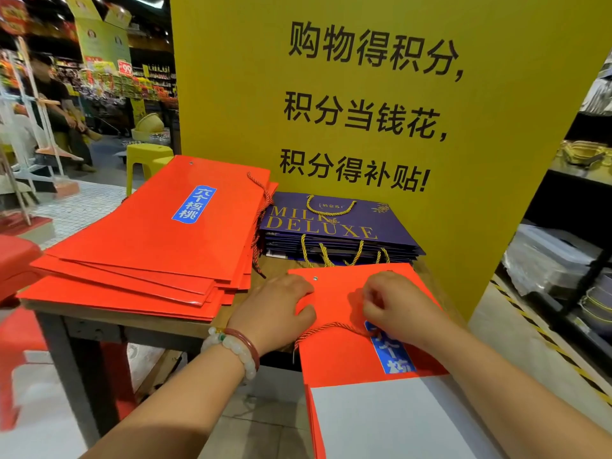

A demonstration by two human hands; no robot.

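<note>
Fitting a cord handle to a red bag [334, 356] at the table's [139, 321] near right edge.
The left hand [281, 309] presses it flat, fingers straight; the right hand [397, 306] pinches the cord [326, 327]. 1 eyelet [315, 278] shows empty and 1 cord end dangles, so threading looks barely begun. A stack of red bags [159, 246] lies along the left edge.

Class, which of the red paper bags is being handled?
The single red bag at the table's near edge: the left hand rests on it and the right hand pinches its cord. The other red bags lie stacked, untouched.
</note>
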